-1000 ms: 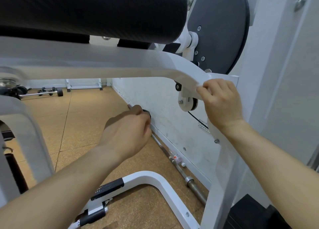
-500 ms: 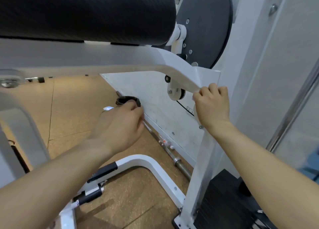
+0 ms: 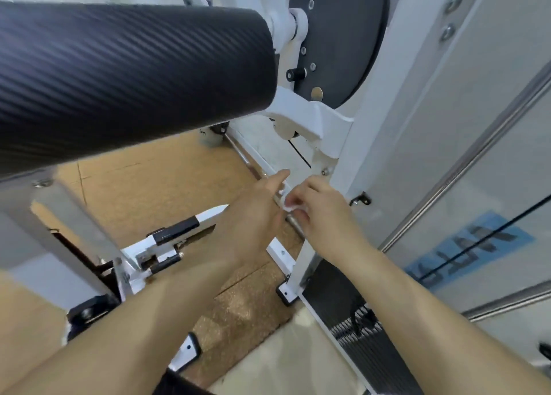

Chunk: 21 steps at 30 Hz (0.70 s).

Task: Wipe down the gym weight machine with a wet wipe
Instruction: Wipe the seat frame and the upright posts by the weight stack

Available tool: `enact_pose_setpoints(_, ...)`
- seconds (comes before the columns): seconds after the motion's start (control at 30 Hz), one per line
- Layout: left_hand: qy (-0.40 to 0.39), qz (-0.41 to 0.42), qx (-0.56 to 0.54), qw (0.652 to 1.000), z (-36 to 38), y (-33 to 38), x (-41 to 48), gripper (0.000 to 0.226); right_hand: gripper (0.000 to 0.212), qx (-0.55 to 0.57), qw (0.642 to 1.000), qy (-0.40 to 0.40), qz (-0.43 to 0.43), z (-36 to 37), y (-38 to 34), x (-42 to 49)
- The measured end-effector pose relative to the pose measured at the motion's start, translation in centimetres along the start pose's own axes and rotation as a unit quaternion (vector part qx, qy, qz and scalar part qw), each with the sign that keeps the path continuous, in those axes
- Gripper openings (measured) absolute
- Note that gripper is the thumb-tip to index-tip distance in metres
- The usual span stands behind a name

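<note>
The weight machine's white frame [image 3: 351, 156] runs from a curved arm down an upright post, under a large black roller pad [image 3: 125, 78]. My right hand [image 3: 322, 215] pinches a small white wet wipe [image 3: 289, 206] just left of the post. My left hand [image 3: 253, 215] is beside it, fingers extended toward the wipe and touching or nearly touching it. Both hands hover over a steel bar lying on the floor.
A black round cam disc [image 3: 337, 37] sits top centre. The black weight stack [image 3: 360, 332] is at the lower right beside a grey panel with a blue sticker [image 3: 465, 245]. White base rails [image 3: 167, 245] with black fittings lie on the cork floor at the left.
My right hand came off the curved white arm and dropped to meet the left hand low by the post. The view tilted downward, bringing the weight stack into sight.
</note>
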<state>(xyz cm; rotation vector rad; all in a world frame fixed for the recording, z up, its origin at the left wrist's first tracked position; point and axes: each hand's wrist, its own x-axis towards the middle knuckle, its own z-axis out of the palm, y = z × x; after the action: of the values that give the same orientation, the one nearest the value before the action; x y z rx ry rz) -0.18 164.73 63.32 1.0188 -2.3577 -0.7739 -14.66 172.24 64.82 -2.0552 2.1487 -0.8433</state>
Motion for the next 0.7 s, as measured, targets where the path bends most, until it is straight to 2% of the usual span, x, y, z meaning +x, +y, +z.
enact_pose_setpoints(0.13, 0.031, -0.005, -0.051, 0.998, -1.7, 3.0, -1.9, 0.016, 0.017, 0.061, 0.996, 0.007, 0.059, -3.3, -1.6, -1.2)
enact_pose_setpoints(0.27, 0.048, -0.080, -0.114, 0.989, -4.0, 6.9, -4.6, 0.020, 0.032, 0.060, 0.994, -0.052, 0.070, -7.0, -3.6, -2.7)
enact_pose_setpoints(0.43, 0.051, -0.099, -0.106, 0.988, -7.0, 11.2, -7.2, 0.004, 0.028, 0.057, 0.989, -0.089, 0.101, -12.0, -6.9, -4.5)
enact_pose_setpoints(0.57, 0.024, -0.127, -0.112, 0.985, -10.0, 13.5, -9.3, 0.009, 0.020, 0.064, 0.982, -0.132, 0.118, -15.7, -9.4, -5.7)
enact_pose_setpoints(0.7, 0.008, -0.130, -0.086, 0.988, -13.6, 15.3, -11.5, 0.013, 0.017, 0.126, 0.971, -0.169, 0.115, -19.4, -13.3, -6.3)
